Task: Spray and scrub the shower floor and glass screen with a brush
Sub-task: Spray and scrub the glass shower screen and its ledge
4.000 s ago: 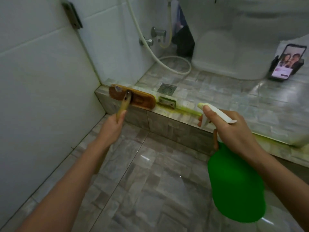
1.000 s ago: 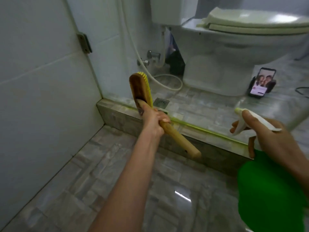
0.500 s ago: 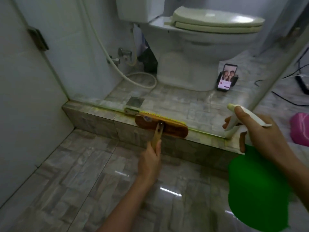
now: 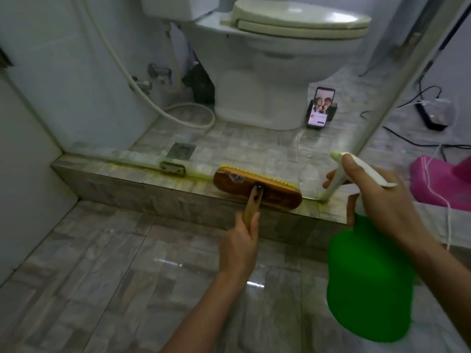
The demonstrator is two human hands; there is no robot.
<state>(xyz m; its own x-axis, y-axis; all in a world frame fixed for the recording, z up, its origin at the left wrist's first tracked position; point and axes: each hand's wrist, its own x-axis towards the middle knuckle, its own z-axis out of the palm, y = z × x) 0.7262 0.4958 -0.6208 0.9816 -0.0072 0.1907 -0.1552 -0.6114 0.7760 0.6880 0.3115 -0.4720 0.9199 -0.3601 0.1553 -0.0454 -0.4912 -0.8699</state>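
Note:
A wooden scrub brush (image 4: 257, 191) with yellow bristles lies bristles-down on the tiled step (image 4: 107, 182), against the foot of the glass screen (image 4: 102, 85). My left hand (image 4: 239, 244) grips its wooden handle from below. My right hand (image 4: 377, 200) holds a green spray bottle (image 4: 369, 284) by its white trigger head, nozzle pointing left at the screen's right edge. Yellow-green residue runs along the foot of the glass. Grey tiled shower floor (image 4: 102, 276) spreads below the step.
Behind the glass stand a white toilet (image 4: 275, 59), a phone in a holder (image 4: 319, 108), a floor drain (image 4: 181, 151) and a white hose (image 4: 142, 87). A metal bracket (image 4: 172, 168) sits on the step. A pink object (image 4: 443, 182) and black cables (image 4: 413, 115) lie right.
Four seconds ago the brush was at the step's left end; a second ago it was lifted upright. Now it lies on the step farther right, near the screen's edge.

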